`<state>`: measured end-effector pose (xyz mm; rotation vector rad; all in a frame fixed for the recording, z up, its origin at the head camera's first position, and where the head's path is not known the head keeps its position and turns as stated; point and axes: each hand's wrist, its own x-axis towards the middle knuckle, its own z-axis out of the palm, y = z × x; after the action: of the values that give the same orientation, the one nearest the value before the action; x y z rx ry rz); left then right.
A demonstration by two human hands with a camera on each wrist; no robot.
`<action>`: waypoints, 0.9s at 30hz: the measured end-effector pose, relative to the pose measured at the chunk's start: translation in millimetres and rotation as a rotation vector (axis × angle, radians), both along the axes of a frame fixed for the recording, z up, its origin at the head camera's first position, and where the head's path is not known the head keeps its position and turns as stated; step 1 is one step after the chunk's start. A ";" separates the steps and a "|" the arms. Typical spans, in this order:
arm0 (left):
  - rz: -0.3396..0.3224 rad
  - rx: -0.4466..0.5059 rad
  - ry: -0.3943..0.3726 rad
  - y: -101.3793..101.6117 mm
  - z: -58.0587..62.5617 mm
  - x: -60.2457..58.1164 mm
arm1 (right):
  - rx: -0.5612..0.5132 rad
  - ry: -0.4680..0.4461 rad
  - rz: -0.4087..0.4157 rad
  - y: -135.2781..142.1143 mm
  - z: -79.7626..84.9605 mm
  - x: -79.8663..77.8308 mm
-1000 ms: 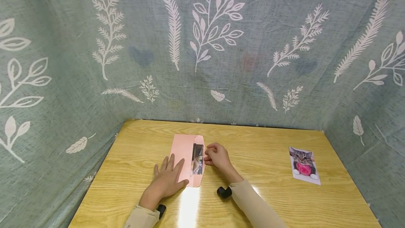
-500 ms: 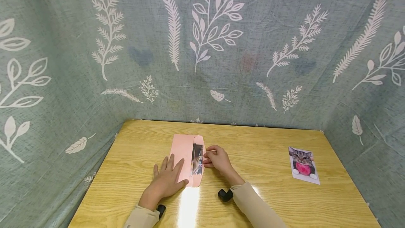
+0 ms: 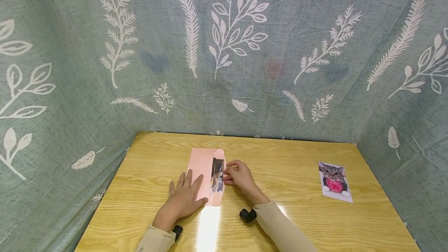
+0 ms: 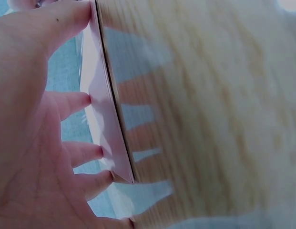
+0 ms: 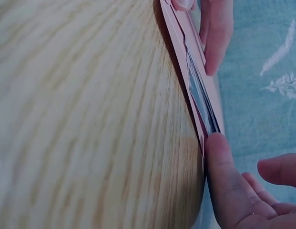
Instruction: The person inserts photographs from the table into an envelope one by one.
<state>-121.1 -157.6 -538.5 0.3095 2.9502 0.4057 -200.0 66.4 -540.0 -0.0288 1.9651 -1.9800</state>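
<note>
A pink envelope [image 3: 202,162] lies on the table, its flap side toward the right. Glossy photos [image 3: 217,178] stick out of its opening and lie over the flap. My left hand [image 3: 182,203] rests on the envelope's left part with fingers spread; in the left wrist view, the thumb and fingertips reach the envelope's pink edge [image 4: 107,109]. My right hand [image 3: 241,176] is at the photos' outer edge. In the right wrist view, one fingertip [image 5: 218,143] presses against the ends of the photos, while the other fingers stand apart from it.
A cat photo [image 3: 335,182] lies at the right of the wooden table [image 3: 280,166]. Green curtain cloth [image 3: 217,88] with a white leaf print hangs behind the table and at both sides. Black wrist devices [image 3: 248,216] sit at the sleeves.
My right hand has edged slightly left, and its fingertips now meet the photos' outer edge. The left hand and the envelope have hardly moved.
</note>
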 end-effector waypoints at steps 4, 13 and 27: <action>-0.002 0.008 0.001 -0.1 1.3 0.0 | -0.017 0.005 0.012 -2.9 7.0 3.2; 0.000 0.005 0.021 1.1 2.7 0.8 | -0.036 -0.006 0.008 -10.0 2.5 1.6; 0.000 0.011 0.015 0.6 3.3 1.0 | -0.016 0.008 0.018 -18.1 12.6 5.9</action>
<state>-120.2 -157.0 -535.2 0.3159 2.9638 0.4210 -194.2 48.2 -527.3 -0.0589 1.9473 -1.9874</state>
